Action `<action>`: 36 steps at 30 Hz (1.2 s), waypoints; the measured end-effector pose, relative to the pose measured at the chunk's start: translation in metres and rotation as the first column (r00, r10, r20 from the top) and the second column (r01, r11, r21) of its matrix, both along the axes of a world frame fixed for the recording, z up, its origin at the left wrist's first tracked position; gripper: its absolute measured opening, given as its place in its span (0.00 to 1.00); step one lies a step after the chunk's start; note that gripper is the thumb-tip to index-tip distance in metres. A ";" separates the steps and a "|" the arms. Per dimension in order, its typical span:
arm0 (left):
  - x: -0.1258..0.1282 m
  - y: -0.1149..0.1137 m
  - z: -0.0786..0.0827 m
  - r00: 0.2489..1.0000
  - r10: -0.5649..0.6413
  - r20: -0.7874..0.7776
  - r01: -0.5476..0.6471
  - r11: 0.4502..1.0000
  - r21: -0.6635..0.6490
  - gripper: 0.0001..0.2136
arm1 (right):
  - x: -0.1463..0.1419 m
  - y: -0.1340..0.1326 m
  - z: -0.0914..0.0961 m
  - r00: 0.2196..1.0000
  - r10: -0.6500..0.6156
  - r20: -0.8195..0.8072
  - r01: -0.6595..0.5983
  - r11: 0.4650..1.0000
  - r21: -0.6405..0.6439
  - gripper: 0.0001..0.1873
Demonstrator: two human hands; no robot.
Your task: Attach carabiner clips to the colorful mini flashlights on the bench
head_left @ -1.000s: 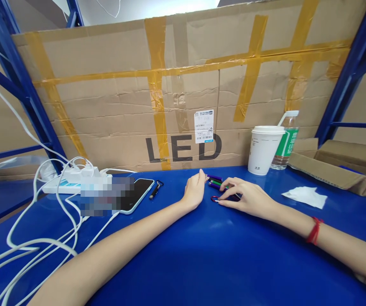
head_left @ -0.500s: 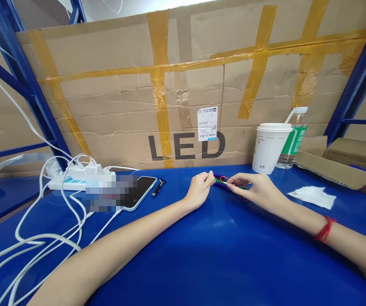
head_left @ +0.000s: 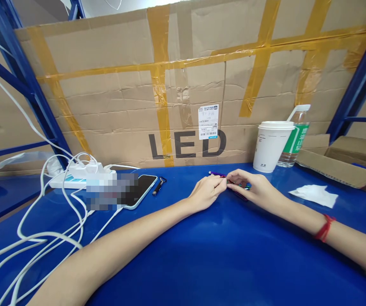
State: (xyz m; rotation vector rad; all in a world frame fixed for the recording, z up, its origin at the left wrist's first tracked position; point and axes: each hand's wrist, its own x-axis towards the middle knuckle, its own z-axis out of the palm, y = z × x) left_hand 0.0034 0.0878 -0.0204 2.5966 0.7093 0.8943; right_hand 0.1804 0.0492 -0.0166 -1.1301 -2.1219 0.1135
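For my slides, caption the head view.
Left hand and right hand, close together, partly cover colorful items on a blue surface.

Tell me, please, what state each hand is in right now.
Left hand: curled, next to the slim purple item; whether it holds anything cannot be told.
Right hand: curved, close to the left hand; its hold cannot be told.

The large black capitals "LED" point(head_left: 179, 145) stood on the cardboard panel point(head_left: 119, 106) along the far edge of the table point(head_left: 202, 255). A white label point(head_left: 208, 122) partly above the "D" bore a barcode point(head_left: 208, 134) and print too small to read. Toward the table's far right corner, the white paper cup point(head_left: 270, 148) carried tiny illegible marks, and the bottle point(head_left: 298, 138) behind it showed white characters on green, not clearly readable.
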 end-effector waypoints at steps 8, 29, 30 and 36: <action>0.000 0.002 -0.002 0.997 0.005 0.077 -0.003 1.000 -0.026 0.18 | -0.004 -0.003 -0.001 0.998 0.014 0.069 -0.010 0.998 -0.054 0.16; 0.001 0.002 -0.002 0.999 0.009 0.041 -0.005 0.996 -0.091 0.19 | -0.010 -0.008 0.001 0.910 -0.021 0.414 -0.004 0.998 0.060 0.14; 0.000 0.002 -0.002 0.999 0.005 0.039 -0.001 0.995 -0.096 0.18 | -0.011 -0.008 0.001 0.901 -0.031 0.433 0.003 0.998 0.066 0.14; 0.001 0.000 -0.001 0.999 -0.020 0.032 0.023 0.997 -0.080 0.19 | -0.012 -0.008 0.000 0.881 -0.079 0.467 -0.006 0.984 0.178 0.12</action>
